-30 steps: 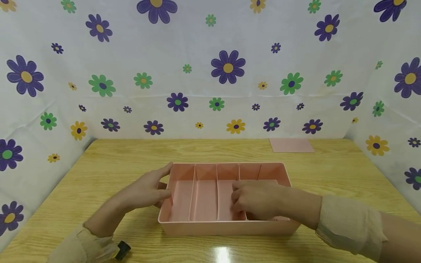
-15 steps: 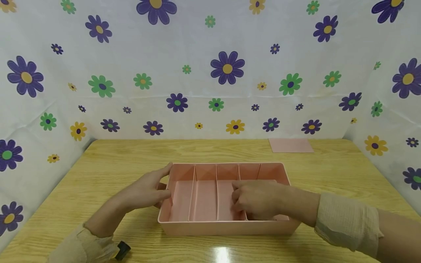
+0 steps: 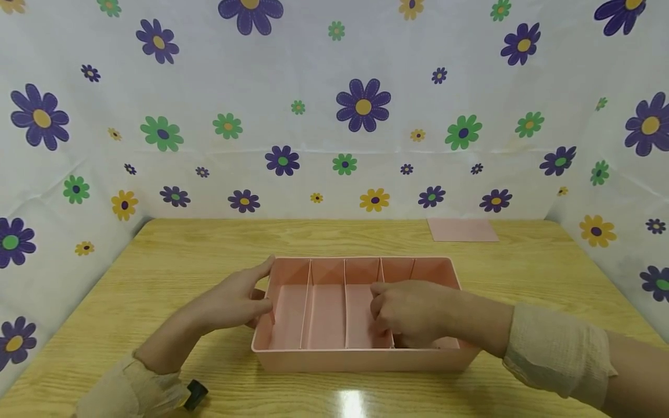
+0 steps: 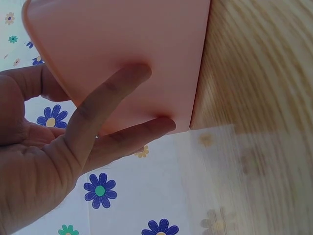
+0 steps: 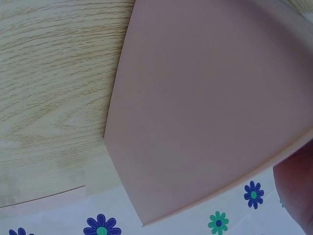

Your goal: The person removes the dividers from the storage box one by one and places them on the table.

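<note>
A long pink plastic box (image 3: 366, 360), split into compartments by several thin upright dividers, sits on the wooden table. My left hand (image 3: 235, 299) grips its left end wall, the thumb inside the rim. In the left wrist view, two fingers (image 4: 112, 98) of this hand press the outside of that wall. My right hand (image 3: 410, 310) reaches down into the right half of the box, its curled fingers pinching a divider (image 3: 382, 270) right of the middle. The fingertips and lower part of that divider are partly hidden. In the right wrist view, the box's right end wall (image 5: 205, 112) covers most of the hand.
A flat pink sheet (image 3: 463, 230) lies at the table's back edge, to the right. White cloth (image 3: 313, 64) with printed flowers closes off the back and both sides. A small black piece (image 3: 195, 395) shows beside the left cuff.
My right hand has risen slightly and shifted a little to the right within the box. The left hand keeps its grip, and the box stays in place.
</note>
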`<state>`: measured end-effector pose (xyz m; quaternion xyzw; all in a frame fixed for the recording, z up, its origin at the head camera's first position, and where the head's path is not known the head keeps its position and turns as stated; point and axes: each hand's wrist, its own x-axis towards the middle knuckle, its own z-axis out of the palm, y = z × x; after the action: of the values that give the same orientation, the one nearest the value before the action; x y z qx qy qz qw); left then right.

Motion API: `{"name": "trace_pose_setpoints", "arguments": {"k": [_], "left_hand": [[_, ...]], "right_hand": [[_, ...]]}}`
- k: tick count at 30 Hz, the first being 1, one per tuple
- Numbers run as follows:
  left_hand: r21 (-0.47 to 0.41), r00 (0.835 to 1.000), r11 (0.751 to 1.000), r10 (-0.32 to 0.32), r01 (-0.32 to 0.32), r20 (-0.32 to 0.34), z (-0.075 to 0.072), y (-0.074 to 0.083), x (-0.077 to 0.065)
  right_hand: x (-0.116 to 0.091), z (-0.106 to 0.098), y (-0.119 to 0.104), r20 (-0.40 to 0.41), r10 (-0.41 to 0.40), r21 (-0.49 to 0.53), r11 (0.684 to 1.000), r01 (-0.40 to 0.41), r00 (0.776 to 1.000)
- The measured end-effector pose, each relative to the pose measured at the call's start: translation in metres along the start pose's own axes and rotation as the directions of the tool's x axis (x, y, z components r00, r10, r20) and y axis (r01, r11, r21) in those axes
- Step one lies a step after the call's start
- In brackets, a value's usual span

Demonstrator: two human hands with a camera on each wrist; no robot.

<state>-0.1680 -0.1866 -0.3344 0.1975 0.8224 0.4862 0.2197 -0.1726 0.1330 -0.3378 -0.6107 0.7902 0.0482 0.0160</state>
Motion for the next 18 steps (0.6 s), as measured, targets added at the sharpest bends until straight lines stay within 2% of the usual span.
{"name": "trace_pose_setpoints", "arguments": {"k": [18], "left_hand": [[0.022, 1.0, 0.999, -0.026, 0.026, -0.005, 0.0, 0.002, 0.001]], "right_hand": [[-0.005, -0.025, -0.003, -0.02, 0.014, -0.091, 0.996, -0.016, 1.0]]}}
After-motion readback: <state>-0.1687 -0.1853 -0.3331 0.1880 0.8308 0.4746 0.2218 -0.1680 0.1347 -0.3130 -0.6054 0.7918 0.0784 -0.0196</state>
